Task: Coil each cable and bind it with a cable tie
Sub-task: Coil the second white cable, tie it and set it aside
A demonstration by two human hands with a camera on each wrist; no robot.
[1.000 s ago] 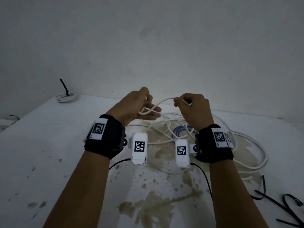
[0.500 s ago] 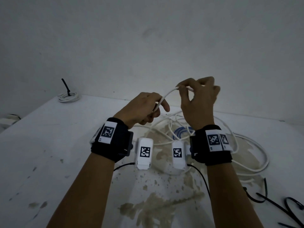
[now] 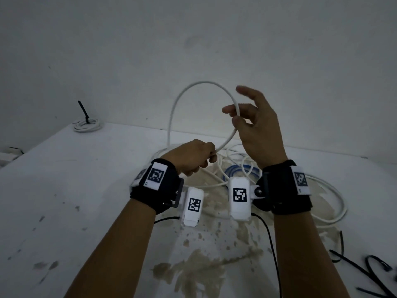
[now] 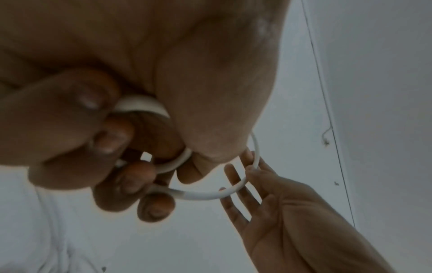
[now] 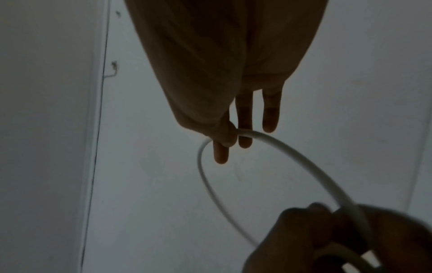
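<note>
A white cable (image 3: 184, 93) arcs up in a tall loop above the table. My left hand (image 3: 193, 157) is curled low over the table and grips small turns of that white cable (image 4: 177, 162). My right hand (image 3: 250, 119) is raised higher and pinches the loop between thumb and forefinger, its other fingers spread. In the right wrist view the white cable (image 5: 292, 153) runs from the pinch down to the left hand (image 5: 327, 236). More loose white cable (image 3: 330, 201) and a blue cable (image 3: 236, 169) lie tangled on the table beneath my hands.
A coiled white cable bound with a black tie (image 3: 87, 123) lies at the table's far left corner. Loose black cable ties (image 3: 365, 269) lie at the right near edge. The white table (image 3: 75, 190) is stained brown in the middle. A bare wall stands behind.
My right hand has risen and moved right, drawing the white cable up into a tall round loop. My left hand has dropped lower and closed round the gathered turns.
</note>
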